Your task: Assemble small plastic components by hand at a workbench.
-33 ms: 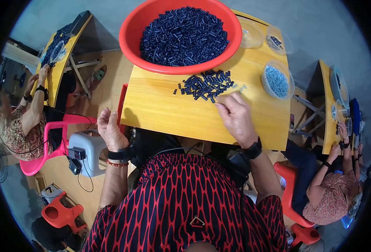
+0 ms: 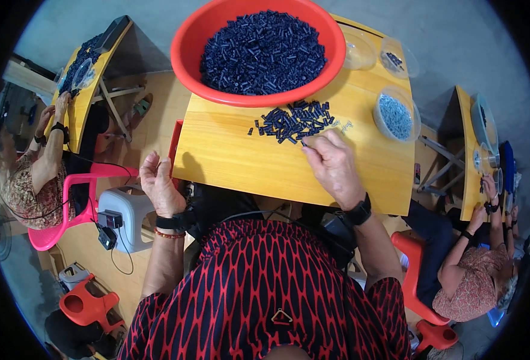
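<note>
My right hand (image 2: 335,165) is at the near side of a loose pile of small dark plastic pieces (image 2: 295,122) on the yellow table (image 2: 235,159). Thumb and forefinger pinch together on one dark plastic piece (image 2: 304,143), mostly hidden by the fingertips. Beside these fingers lie a few small silvery pieces (image 2: 344,126), perhaps screws. At the table's left edge, my left hand (image 2: 161,186) is raised with the palm up and the fingers loosely curled, thumb apart; I see nothing in it. A large red basin (image 2: 184,66) full of the same dark pieces stands behind the pile.
To the right stands a clear bowl (image 2: 395,117) of silvery screw-like pieces; behind it are a clear tub (image 2: 397,60) with a few dark pieces and a clear lid (image 2: 361,53). A red box (image 2: 176,135) sits against the table's left edge. People work at tables on both sides.
My right hand has shifted slightly left, with a dark piece at its fingertips. My left hand has barely moved.
</note>
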`<state>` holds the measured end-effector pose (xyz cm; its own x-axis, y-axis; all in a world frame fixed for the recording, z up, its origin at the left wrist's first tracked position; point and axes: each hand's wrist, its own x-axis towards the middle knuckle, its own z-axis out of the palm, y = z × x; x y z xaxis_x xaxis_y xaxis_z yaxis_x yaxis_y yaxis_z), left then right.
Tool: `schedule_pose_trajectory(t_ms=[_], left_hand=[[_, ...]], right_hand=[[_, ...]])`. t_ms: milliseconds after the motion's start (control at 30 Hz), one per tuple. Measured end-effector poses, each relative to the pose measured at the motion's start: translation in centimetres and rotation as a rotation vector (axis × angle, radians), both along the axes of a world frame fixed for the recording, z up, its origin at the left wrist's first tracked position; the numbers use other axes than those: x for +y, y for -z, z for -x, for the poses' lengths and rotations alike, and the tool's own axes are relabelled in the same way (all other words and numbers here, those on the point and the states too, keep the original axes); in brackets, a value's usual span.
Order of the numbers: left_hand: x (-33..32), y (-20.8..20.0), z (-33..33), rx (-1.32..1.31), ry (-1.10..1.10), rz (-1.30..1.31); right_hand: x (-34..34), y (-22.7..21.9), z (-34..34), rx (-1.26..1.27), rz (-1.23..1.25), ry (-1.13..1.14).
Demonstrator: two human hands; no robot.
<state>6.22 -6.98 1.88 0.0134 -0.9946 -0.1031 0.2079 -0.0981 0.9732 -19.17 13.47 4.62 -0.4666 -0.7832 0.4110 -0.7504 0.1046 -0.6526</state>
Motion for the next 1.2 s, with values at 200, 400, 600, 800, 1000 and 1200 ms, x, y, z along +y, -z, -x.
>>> schedule_pose_trajectory(t_ms=[200, 400, 600, 800, 1000, 1200], left_hand=[[3.2, -1.6, 2.5, -0.048, 0.247, 0.216], [5.0, -1.6, 4.7, 0.007, 0.607, 0.089], [5.9, -0.9, 6.8, -0.066, 0.893, -0.02], [6.7, -1.5, 8.1, 0.141, 0.994, -0.165], [7.3, -1.7, 8.8, 0.206, 1.005, -0.085], [7.5, -1.4, 9.1, 0.066, 0.999, -0.03]], right_hand=[[-2.1, 1.0, -0.4, 0.113, -0.174, -0.025], [-2.3, 0.7, -0.8, 0.19, -0.267, -0.027], [-2.1, -0.8, -2.2, -0.054, -0.027, -0.115], [-1.1, -0.5, -4.0, -0.461, 0.036, -0.115], [-0.9, 0.7, -4.7, -0.758, 0.108, -0.066], [-0.8, -1.1, -4.4, -0.327, 0.093, -0.137]])
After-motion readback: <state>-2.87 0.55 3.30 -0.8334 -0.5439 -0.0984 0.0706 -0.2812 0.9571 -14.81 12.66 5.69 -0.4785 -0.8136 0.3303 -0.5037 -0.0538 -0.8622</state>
